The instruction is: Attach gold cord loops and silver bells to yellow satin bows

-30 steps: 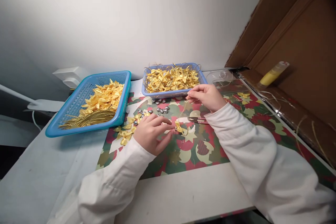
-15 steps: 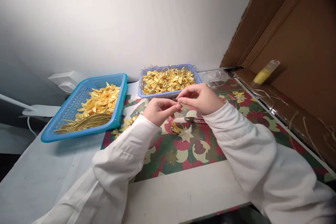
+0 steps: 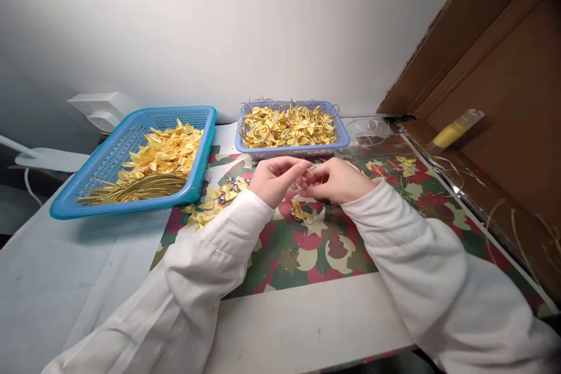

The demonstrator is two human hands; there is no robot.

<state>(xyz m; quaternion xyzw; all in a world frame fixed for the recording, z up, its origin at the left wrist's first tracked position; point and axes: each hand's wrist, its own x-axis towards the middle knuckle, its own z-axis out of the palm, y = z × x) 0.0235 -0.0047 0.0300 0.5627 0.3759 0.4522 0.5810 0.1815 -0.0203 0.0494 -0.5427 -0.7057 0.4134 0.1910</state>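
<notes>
My left hand (image 3: 277, 180) and my right hand (image 3: 335, 181) meet above the patterned mat (image 3: 287, 266), fingertips almost touching. Both are closed in a pinch; whatever lies between the fingers is too small or hidden to name. Just below them on the mat rests a yellow ribbon bow with a gold cord (image 3: 300, 211). Left of my left hand, several yellow bows (image 3: 199, 217) lie with small silver bells (image 3: 222, 199), partly covered by my sleeve. Beyond my hands stands a blue-violet basket (image 3: 291, 152) heaped with yellow bows and looped gold cords.
At the left, a larger blue basket (image 3: 208, 152) holds yellow bows (image 3: 164, 149) and a bundle of gold cords (image 3: 135, 188). Clear coiled thread (image 3: 370, 128) lies back right. A yellow tube-shaped bottle (image 3: 458, 130) stands by the cardboard wall (image 3: 495, 58).
The view has shifted slightly. My left fingers have come up over the right fingertips, and my right hand sits a little lower. The pliers seen under my right hand are now mostly covered.
</notes>
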